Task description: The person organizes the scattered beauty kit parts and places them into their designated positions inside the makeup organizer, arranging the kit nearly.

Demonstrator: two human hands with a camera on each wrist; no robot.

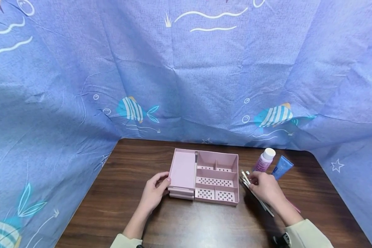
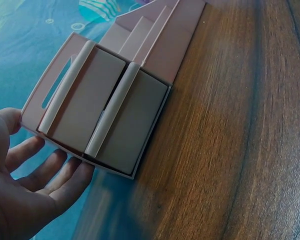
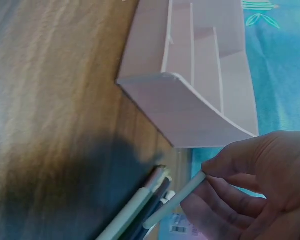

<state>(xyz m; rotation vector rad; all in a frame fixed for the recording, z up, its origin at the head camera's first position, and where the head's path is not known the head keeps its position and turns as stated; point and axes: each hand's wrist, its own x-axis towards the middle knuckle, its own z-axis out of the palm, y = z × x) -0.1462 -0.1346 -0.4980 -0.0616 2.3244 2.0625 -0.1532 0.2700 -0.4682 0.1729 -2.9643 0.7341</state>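
A pink desk organizer (image 1: 216, 179) stands on the table, with a flat-topped drawer unit on its left and open compartments on its right. My left hand (image 1: 155, 192) holds its left side, thumb at the top edge and fingers against the side wall (image 2: 60, 145). A makeup brush (image 1: 195, 168) stands in the slot beside the drawer unit. Right of the organizer, my right hand (image 1: 265, 187) pinches a slim pale stick (image 3: 175, 200) between thumb and fingers; its far end is hidden in the head view. Several thin brushes (image 1: 260, 200) lie beneath that hand.
Behind my right hand are a purple bottle with a white cap (image 1: 269, 154) and a blue tube (image 1: 283, 166). A pink stick (image 1: 293, 206) shows partly behind the right forearm. A blue fish-print cloth (image 1: 186, 86) hangs along the back and sides of the wooden table (image 1: 136, 155).
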